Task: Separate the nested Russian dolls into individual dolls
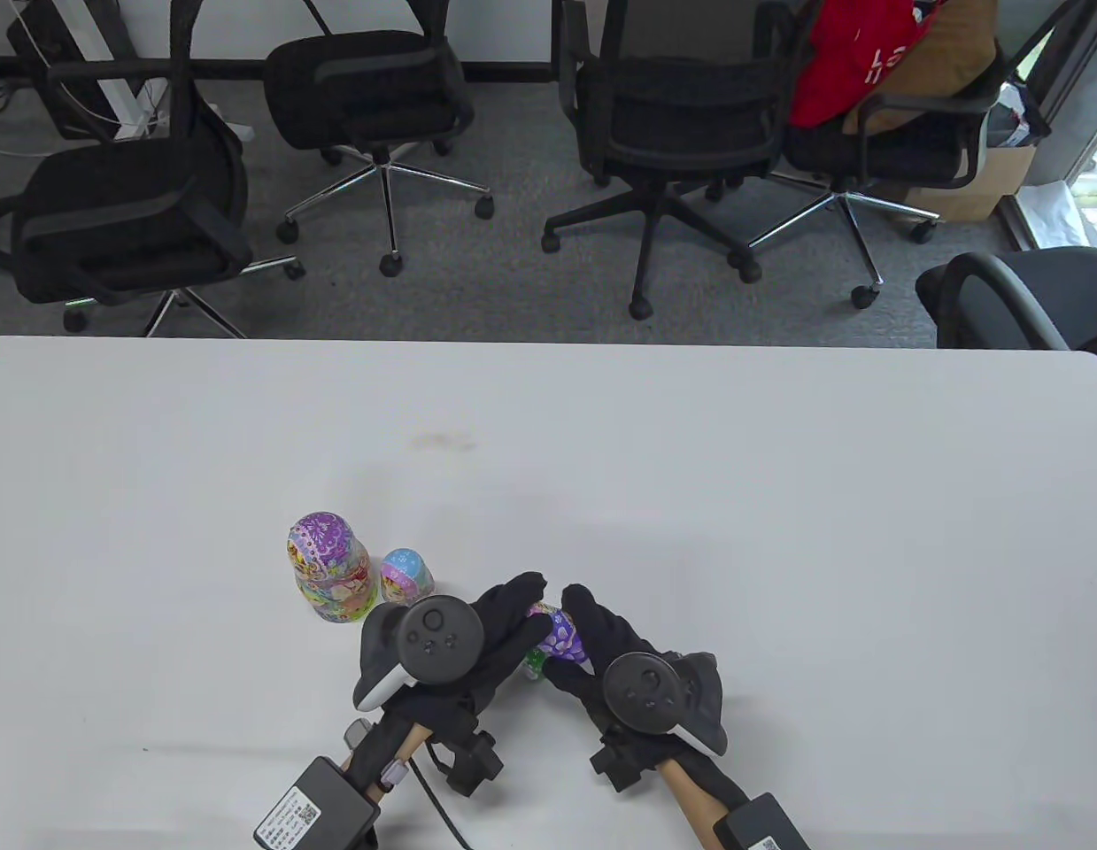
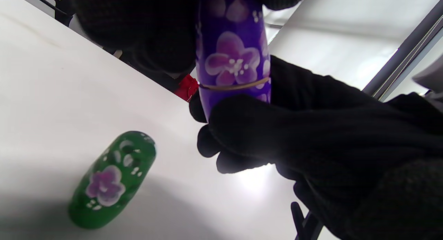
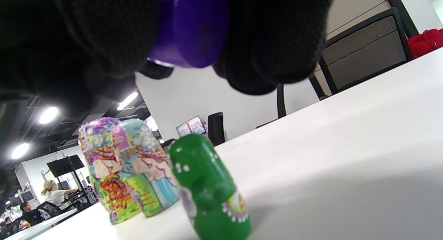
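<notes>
Between gloved fingers [image 2: 242, 129], half-hidden purple doll [image 2: 232, 56]

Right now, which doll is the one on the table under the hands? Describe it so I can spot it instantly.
On the white table, look just below the two gloved hands near the front edge. The green doll stands there alone, untouched. Unlike the purple doll held above it or the two multicoloured dolls beyond, it is solid green with a pink-purple flower.

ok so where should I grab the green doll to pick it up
Pinch the green doll across its rounded sides near the middle, coming from above. It stands on the table just below the purple doll that both hands hold, so approach from its open near side.
</notes>
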